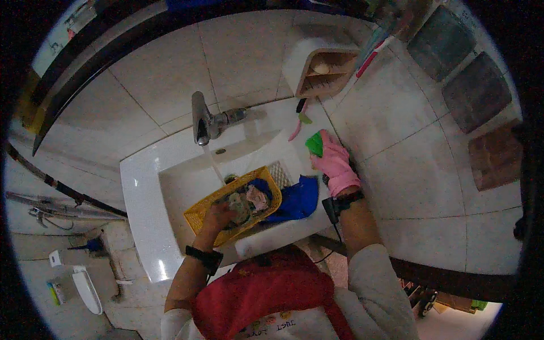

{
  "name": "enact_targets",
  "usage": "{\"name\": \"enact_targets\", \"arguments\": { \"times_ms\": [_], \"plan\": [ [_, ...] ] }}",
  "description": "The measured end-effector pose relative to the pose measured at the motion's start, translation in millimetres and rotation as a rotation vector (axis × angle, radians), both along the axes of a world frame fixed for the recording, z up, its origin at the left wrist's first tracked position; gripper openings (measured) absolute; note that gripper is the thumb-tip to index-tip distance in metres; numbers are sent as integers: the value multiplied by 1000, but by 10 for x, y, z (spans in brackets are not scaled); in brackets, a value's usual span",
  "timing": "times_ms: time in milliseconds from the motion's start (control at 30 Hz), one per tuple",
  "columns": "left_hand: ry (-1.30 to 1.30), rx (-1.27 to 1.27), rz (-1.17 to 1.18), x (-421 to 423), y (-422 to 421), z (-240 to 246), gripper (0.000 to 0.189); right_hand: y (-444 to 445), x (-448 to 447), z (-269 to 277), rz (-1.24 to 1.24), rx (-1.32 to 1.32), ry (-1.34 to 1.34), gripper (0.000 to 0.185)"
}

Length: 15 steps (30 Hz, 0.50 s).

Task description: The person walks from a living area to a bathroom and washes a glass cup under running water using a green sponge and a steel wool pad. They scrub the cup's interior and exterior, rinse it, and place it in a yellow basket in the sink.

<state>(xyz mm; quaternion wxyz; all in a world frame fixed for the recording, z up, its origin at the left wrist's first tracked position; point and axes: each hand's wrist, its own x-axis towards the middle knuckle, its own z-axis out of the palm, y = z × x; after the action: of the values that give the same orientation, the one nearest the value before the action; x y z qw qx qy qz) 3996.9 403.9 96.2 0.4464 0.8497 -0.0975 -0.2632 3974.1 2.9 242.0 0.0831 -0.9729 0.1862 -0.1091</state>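
Note:
My left hand (217, 217) is bare and reaches into a yellow plastic basket (204, 204), its fingers at a greyish-green cloth (239, 208); the grip is hard to make out. A pinkish cloth (257, 198) and something dark blue lie beside it. The basket rests over the white washbasin (144, 204), with a blue cloth (299, 199) by its right end. Over the basin's right rim, my right hand (333, 163) wears a pink glove and holds a green scrubbing pad (315, 144). A thin stream runs from the metal faucet (204, 123).
A pink-handled brush (299, 121) lies on the basin's back right corner. Above it, a white wall shelf (297, 68) holds a pale item. A tiled wall (408, 170) stands close on the right. A toilet (87, 289) is at the lower left.

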Motion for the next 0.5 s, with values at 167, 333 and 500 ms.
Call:
{"name": "enact_targets", "arguments": {
  "times_ms": [167,333,500],
  "plan": [
    [84,44,11,-31,-35,209,32,-209,150,32,20,178,216,80],
    [154,33,43,-47,-104,418,31,-369,137,113,-75,733,-68,79],
    [109,168,-28,-21,-119,344,30,-417,-38,345,-49,1115,-336,76]
  ]
}}
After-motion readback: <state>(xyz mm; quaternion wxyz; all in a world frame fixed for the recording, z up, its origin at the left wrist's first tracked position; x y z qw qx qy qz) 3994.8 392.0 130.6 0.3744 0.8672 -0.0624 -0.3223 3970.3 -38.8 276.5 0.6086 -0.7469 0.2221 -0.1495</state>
